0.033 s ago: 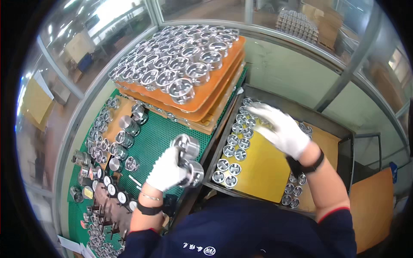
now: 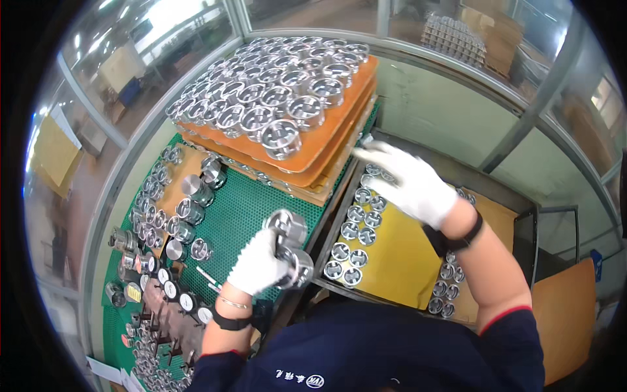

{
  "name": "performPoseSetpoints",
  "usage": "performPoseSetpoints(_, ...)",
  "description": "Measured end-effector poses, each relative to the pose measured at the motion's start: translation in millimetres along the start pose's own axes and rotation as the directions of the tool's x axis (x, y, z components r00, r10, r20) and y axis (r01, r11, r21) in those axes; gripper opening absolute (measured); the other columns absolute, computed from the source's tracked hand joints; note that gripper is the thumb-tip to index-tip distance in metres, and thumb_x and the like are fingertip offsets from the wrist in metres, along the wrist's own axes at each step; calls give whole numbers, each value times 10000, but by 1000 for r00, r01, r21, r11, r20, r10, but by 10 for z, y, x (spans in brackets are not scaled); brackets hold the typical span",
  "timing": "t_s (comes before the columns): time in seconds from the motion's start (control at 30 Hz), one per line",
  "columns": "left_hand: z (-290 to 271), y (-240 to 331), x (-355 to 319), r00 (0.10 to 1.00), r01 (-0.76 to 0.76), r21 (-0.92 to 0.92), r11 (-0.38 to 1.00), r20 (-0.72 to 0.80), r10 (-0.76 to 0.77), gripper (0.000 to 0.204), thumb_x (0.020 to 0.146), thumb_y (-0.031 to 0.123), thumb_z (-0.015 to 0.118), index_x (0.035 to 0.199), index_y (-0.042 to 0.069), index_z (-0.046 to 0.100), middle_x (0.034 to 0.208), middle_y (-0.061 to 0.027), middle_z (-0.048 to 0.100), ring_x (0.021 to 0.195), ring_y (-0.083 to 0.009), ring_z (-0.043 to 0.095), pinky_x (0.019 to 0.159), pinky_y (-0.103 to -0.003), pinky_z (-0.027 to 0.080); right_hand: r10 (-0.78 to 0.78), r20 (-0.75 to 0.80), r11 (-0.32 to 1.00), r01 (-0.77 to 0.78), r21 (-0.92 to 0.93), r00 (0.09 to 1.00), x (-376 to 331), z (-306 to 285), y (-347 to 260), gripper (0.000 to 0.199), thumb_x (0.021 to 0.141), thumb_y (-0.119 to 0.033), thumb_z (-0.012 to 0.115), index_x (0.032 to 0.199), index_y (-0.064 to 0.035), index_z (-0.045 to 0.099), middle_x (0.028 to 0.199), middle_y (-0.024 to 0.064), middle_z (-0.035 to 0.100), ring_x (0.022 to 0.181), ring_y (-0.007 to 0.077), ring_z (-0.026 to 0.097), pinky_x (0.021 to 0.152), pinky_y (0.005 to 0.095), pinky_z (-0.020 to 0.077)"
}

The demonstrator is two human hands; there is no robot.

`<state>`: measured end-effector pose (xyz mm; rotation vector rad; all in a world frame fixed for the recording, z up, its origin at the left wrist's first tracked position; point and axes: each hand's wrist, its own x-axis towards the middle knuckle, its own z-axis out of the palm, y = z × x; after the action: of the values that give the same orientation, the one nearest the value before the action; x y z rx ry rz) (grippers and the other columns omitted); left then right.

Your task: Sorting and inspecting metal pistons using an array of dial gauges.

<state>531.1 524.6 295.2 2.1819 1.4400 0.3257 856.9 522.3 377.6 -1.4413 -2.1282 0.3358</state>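
Observation:
My left hand (image 2: 258,264), in a white glove, is closed on two shiny metal pistons: an upper piston (image 2: 291,227) and a lower piston (image 2: 298,269). Both are held above the near edge of the green mat (image 2: 238,215). My right hand (image 2: 411,183), also gloved, has its fingers stretched out and slightly blurred, with nothing seen in it. It hovers over the far left part of a dark-framed tray holding rows of pistons (image 2: 367,236) on a yellow sheet (image 2: 405,261). Some pistons there are hidden beneath this hand.
Orange boards (image 2: 313,163) stacked on the mat carry many pistons (image 2: 281,138). More pistons (image 2: 190,212) stand on the left, near several dial gauges (image 2: 168,289). Another group of pistons (image 2: 441,289) lies along the tray's right side. Glazed partitions (image 2: 450,98) enclose the bench.
My right hand has shifted left, toward the orange stack. My left hand, still gripping both pistons, sits slightly further right in the picture; the whole view has moved a little.

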Motion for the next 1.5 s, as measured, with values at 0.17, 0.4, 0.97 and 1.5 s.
performPoseSetpoints(0.17,131,-319,-40,992,120,-12,993,27,-120,535,718,210,750,1176,11,560,1078,-244,619,987,-448,616,864,-474,511,68,330,945,45,-325,941,1877,400,-180,604,964,-432,568,1517,-272,387,1593,228,253,1303,414,506,1091,453,426)
performPoseSetpoints(0.4,100,-597,-184,972,232,-113,966,-12,-235,549,709,148,733,1206,-1,556,1094,-222,626,988,-419,625,867,-458,516,291,617,900,9,-435,731,2790,833,-150,761,745,-453,709,1419,-150,528,1272,187,648,1128,323,652,957,424,530)
performPoseSetpoints(0.97,533,-96,270,984,161,-145,976,102,-147,544,669,120,766,1164,6,571,1058,-232,636,992,-419,631,876,-467,518,152,474,951,-258,168,867,182,-356,518,425,705,-195,774,1104,-88,677,1004,150,698,944,288,678,848,354,546)
performPoseSetpoints(1.5,2192,625,1075,916,-154,-105,982,356,182,780,523,124,863,1217,52,516,1182,-159,578,1108,-389,571,962,-459,472,887,361,367,-914,-174,288,-1413,2513,3989,634,737,-345,783,1263,-33,612,1183,227,674,1119,363,645,971,397,501)
